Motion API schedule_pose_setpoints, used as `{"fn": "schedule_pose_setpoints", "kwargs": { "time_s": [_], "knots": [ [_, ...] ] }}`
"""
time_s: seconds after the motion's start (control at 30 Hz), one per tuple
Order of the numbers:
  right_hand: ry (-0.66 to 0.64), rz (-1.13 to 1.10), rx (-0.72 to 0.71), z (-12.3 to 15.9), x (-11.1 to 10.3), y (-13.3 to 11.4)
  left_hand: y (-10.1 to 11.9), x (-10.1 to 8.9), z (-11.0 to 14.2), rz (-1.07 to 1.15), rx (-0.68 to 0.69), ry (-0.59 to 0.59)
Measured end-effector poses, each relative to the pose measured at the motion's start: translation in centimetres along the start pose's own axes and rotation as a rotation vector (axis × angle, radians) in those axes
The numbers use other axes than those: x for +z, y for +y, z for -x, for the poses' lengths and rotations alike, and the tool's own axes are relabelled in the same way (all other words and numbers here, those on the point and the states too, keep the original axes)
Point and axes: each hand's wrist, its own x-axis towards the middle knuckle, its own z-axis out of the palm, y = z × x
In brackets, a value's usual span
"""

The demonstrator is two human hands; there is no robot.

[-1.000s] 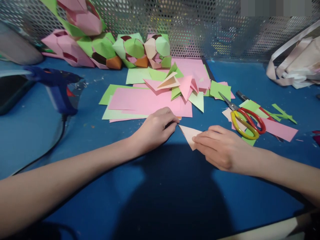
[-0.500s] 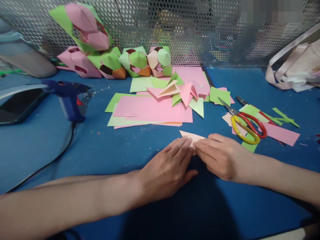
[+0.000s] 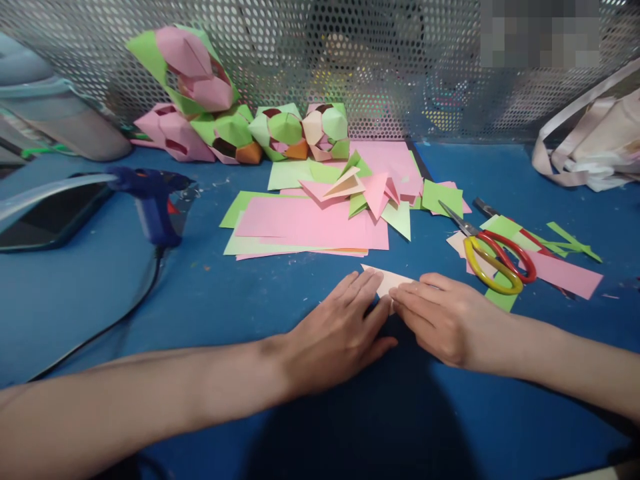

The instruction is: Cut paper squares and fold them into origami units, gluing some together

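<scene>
A small pale peach piece of paper (image 3: pixel 393 283), folded to a point at its far left, lies on the blue table under both hands. My left hand (image 3: pixel 345 327) rests on its left part with fingers stretched out flat and the thumb apart. From the right, my right hand (image 3: pixel 443 317) presses its fingertips on the paper's near right part, fingers lying flat side by side. The paper's near edge is mostly hidden by the fingers. Beyond it lie a stack of pink and green sheets (image 3: pixel 305 220) and several folded paper pieces (image 3: pixel 375 190).
Scissors (image 3: pixel 495 260) with red and yellow handles lie on paper scraps at the right. A blue glue gun (image 3: pixel 155 207) with a cord stands left, beside a dark phone (image 3: pixel 55 210). Folded paper balls (image 3: pixel 280 130) line the perforated metal panel (image 3: pixel 380 80). A bag (image 3: pixel 595 133) sits far right.
The view has shifted slightly, so everything sits a little lower and farther right. My left fingers have moved slightly on the paper, showing more of its middle; my right hand stays pressed there.
</scene>
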Motion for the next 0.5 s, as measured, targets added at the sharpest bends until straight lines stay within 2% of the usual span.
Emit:
{"fn": "schedule_pose_setpoints", "kwargs": {
  "time_s": [0.2,0.5],
  "knots": [
    [0.034,0.015,-0.008,-0.1,0.0,-0.1,-0.5,-0.6,-0.5,0.048,-0.028,-0.076],
    [0.007,0.008,0.018,0.0,0.0,-0.1,-1.3,0.0,-0.5,0.029,-0.027,-0.053]
  ]
}}
